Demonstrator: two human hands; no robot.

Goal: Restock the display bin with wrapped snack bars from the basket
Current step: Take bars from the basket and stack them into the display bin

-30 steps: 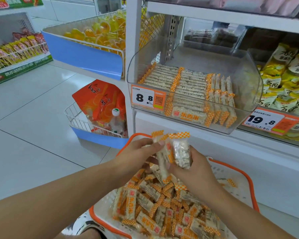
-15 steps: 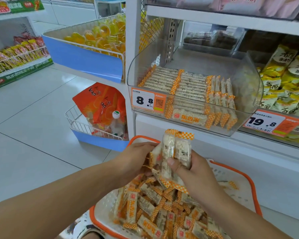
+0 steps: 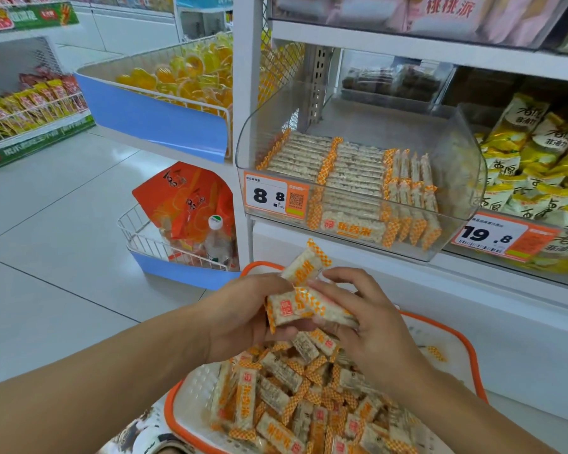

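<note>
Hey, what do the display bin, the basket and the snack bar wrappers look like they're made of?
Display bin: clear glossy rigid plastic, probably acrylic; the stacked bars show through its walls. Basket: moulded plastic, matte white perforated wall, orange rim. Snack bar wrappers: thin glossy plastic film, seemingly see-through with printed orange checks; they glint in both hands.

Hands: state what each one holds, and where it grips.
Both hold a small bunch of wrapped snack bars: left hand grips the left ends, right hand the right ends.
</note>
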